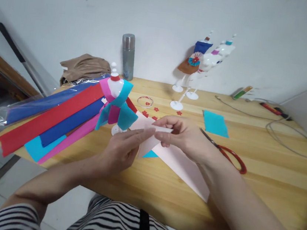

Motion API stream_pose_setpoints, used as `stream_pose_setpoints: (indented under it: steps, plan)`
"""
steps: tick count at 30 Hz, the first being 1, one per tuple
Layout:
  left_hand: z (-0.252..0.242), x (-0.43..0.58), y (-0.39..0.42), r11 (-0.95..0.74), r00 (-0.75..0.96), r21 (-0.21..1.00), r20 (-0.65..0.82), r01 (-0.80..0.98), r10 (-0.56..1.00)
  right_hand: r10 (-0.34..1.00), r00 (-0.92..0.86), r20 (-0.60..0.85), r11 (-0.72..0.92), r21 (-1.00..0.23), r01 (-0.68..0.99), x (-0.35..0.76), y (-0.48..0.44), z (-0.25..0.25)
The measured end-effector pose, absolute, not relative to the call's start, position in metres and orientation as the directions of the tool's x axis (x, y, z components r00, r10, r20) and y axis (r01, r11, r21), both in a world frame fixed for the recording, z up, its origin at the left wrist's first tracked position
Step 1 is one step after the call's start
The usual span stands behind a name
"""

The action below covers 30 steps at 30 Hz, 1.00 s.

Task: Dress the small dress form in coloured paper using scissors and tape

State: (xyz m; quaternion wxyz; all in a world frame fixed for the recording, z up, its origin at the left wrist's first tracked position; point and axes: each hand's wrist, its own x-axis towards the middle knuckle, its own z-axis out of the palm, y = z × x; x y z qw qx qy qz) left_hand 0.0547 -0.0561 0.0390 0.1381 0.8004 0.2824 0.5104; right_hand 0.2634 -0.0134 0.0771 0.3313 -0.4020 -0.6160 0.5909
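Between both hands is a pale pink sheet of crepe paper [149, 144], its top edge folded over at the fingertips. My left hand [123, 146] pinches it from the left, and my right hand [180, 133] pinches the fold from the right. Under the hands lies a longer pale pink strip [184, 171], slanting toward the table's front edge. A bit of turquoise paper [151, 154] peeks out beneath. Just left of my fingers stands a small white dress form [115, 87], wrapped in magenta and turquoise paper with a bow-like front.
Red-handled scissors [232, 158] lie by my right forearm, near a turquoise sheet [215, 123]. Small red flowers [156, 109] and a clear ring [145, 102] sit mid-table. Red [55, 118] and blue strips cover the left. Behind are a flask [128, 57], dress forms [201, 55] and a cable [269, 125].
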Motion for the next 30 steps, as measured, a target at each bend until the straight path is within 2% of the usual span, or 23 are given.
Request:
stream_pose_setpoints:
  steps: [2, 4, 7, 9, 15, 19, 21, 24, 30]
  plan:
    - [0.041, 0.058, -0.057, -0.633, 0.245, 0.739, 0.586, 0.231, 0.773, 0.927, -0.369, -0.063, -0.019, -0.992, 0.123, 0.263, -0.012, 0.079]
    - [0.044, 0.06, -0.055, -0.373, 0.246, 0.926, 0.348, 0.06, 0.904, 0.943, -0.328, -0.053, -0.004, -0.989, 0.147, 0.265, -0.011, 0.08]
    - [0.047, 0.062, -0.046, -0.009, 0.387, 0.996, 0.043, -0.091, 0.921, 0.945, -0.325, -0.039, 0.02, -0.984, 0.177, 0.268, -0.01, 0.08]
    - [0.046, 0.063, -0.041, 0.096, 0.449, 0.99, -0.042, -0.099, 0.893, 0.933, -0.359, -0.023, 0.048, -0.981, 0.188, 0.271, -0.009, 0.08]
    - [0.044, 0.068, -0.043, 0.055, 0.44, 0.992, -0.001, -0.111, 0.898, 0.879, -0.476, 0.043, 0.134, -0.978, 0.158, 0.277, -0.006, 0.081]
    - [0.05, 0.072, -0.049, 0.17, 0.343, 0.982, -0.131, -0.087, 0.93, 0.877, -0.474, 0.084, 0.162, -0.979, 0.127, 0.281, -0.005, 0.08]
    - [0.052, 0.073, -0.049, 0.236, 0.326, 0.968, -0.196, -0.089, 0.925, 0.87, -0.461, 0.174, 0.268, -0.952, 0.147, 0.283, -0.004, 0.082]
    - [0.049, 0.073, -0.049, 0.263, 0.343, 0.959, -0.214, -0.102, 0.915, 0.821, -0.505, 0.268, 0.43, -0.871, 0.236, 0.284, -0.004, 0.084]
    - [0.041, 0.07, -0.047, 0.261, 0.358, 0.955, -0.197, -0.14, 0.913, 0.794, -0.565, 0.224, 0.449, -0.842, 0.297, 0.281, -0.002, 0.078]
